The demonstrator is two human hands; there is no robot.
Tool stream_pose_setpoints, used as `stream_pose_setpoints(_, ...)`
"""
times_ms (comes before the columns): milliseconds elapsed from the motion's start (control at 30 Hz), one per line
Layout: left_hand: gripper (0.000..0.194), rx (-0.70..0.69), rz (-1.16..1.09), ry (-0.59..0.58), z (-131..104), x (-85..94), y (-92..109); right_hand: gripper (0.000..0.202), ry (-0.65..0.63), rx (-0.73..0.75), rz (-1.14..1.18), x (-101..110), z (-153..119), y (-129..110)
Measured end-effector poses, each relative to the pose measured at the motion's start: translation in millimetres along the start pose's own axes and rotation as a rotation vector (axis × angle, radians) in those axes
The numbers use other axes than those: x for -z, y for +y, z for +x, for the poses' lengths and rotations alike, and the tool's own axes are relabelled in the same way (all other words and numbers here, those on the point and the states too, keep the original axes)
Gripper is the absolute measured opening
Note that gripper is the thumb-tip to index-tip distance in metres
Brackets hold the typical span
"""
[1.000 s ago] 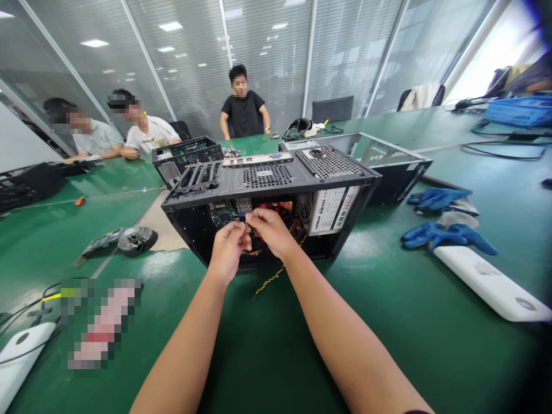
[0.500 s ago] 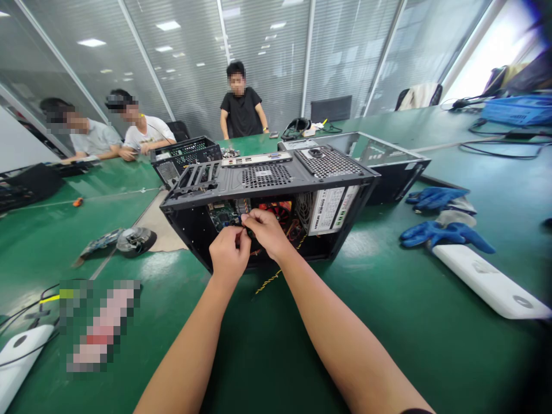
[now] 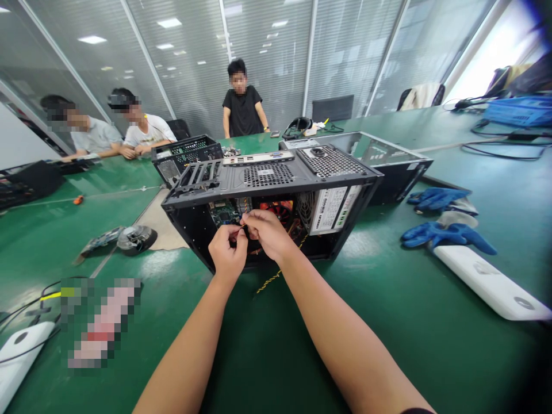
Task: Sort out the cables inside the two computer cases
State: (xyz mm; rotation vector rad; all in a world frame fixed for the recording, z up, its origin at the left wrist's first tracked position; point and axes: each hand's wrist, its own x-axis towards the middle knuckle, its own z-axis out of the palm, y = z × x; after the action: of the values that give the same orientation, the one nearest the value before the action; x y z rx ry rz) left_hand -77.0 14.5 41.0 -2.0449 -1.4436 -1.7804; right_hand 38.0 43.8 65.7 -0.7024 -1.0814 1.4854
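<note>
A black computer case [image 3: 267, 184] lies on its side in front of me, its open face toward me. My left hand [image 3: 227, 248] is closed at the opening, thumb and forefinger pinching a thin dark cable [image 3: 245, 206]. Just right of it, my right hand [image 3: 268, 234] is closed on the same cable, fingertips almost touching the left ones. Behind the hands show a green circuit board [image 3: 222, 214], a red-lit fan [image 3: 280, 211] and a labelled power supply [image 3: 334, 211]. A yellow-and-black twisted cable [image 3: 269, 282] hangs out below my right wrist. The cable's ends are hidden by my fingers.
Blue work gloves [image 3: 448, 236] and a white device [image 3: 487, 279] lie at right. Another open case [image 3: 190, 152] and a side panel [image 3: 401, 178] stand behind. A cap-like grey item [image 3: 137, 240] rests at left. Three people sit or stand across the green table [image 3: 259, 356].
My fingers have shifted slightly on the cable, and more of its orange and dark strand shows above them. The camera view has moved a little; the case stays put.
</note>
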Motion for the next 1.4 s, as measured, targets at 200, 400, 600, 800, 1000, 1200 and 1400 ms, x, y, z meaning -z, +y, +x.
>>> stream_pose_setpoints(200,0.007,-0.003,0.03,0.016,-0.9,-0.4,0.5,0.027,0.011,0.033,-0.042,-1.3,-0.9,-1.4)
stream_pose_setpoints(400,0.006,-0.103,0.055,0.009,-1.6,2.6,-2.9,0.026,-0.003,0.057,-0.131,2.0,-1.2,-3.9)
stream_pose_setpoints(600,0.007,-0.085,0.01,0.006,-1.1,1.0,-3.6,0.029,-0.072,-0.064,0.15,1.6,0.6,0.1)
stream_pose_setpoints(800,0.01,0.006,-0.024,-0.011,0.1,1.4,-2.2,0.027,-0.021,0.006,-0.009,1.5,-0.1,0.6)
stream_pose_setpoints(1000,0.007,-0.109,0.069,-0.015,-0.5,3.2,-2.9,0.029,-0.053,0.063,-0.182,5.2,-2.2,-3.3)
stream_pose_setpoints(1200,0.009,-0.204,0.157,0.01,-2.1,2.3,-8.0,0.034,0.035,0.125,-0.278,3.8,-2.1,-4.1)
stream_pose_setpoints(1400,0.012,-0.159,0.153,-0.018,-2.2,2.4,-5.1,0.034,0.04,0.126,-0.271,4.5,-1.5,-3.6)
